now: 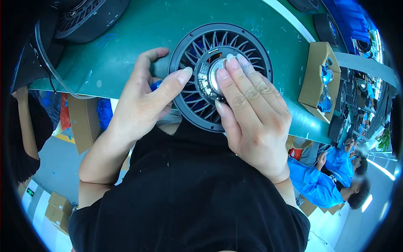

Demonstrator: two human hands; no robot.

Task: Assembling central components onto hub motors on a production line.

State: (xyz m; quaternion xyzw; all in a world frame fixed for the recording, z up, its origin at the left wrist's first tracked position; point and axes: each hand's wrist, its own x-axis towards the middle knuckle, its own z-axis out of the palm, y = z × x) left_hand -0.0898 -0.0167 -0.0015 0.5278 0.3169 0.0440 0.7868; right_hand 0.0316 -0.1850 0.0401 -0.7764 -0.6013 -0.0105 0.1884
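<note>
A round black spoked part (197, 112), like a wheel or a fan cover, is just in front of me at the near edge of the green table. At its centre sits a silver disc (214, 75) with a ring of circuit board around it. My right hand (256, 111) lies over the disc, fingers stretched out side by side and the thumb lower down. My left hand (145, 94) is at the left rim, thumb reaching over the spokes and index finger spread away. A small blue thing (155, 85) shows by its palm, its kind unclear; the other fingers are partly hidden.
The green table (138, 29) carries large dark wheels at the far left (90, 21) and far right (326, 31). An open cardboard box (308, 84) with shiny round parts stands at the right. Co-workers in blue (323, 176) are at the right; another person's arm (27, 130) shows at left.
</note>
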